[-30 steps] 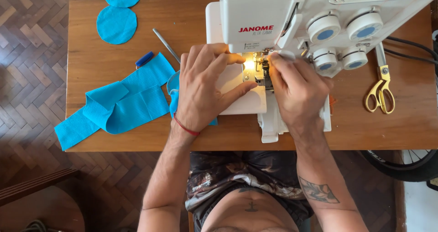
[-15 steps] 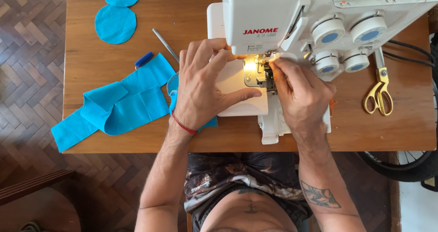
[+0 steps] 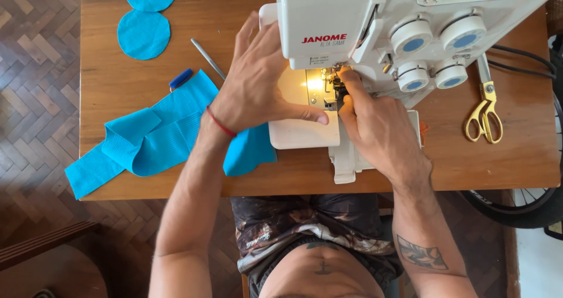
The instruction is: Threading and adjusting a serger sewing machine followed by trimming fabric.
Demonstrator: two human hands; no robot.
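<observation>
Two hands are counted at one white sewing machine (image 3: 328, 16) — the left hand (image 3: 258, 81) and the right hand (image 3: 375, 125). Four thread spools (image 3: 437, 52) are seen, two blue fabric circles (image 3: 143, 34), one blue fabric strip (image 3: 152, 137) — and one pair of gold scissors (image 3: 484, 113).

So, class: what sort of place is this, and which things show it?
Probably a home sewing corner: a white sewing machine on a wooden table, blue fabric, gold scissors, and herringbone wood flooring.
</observation>
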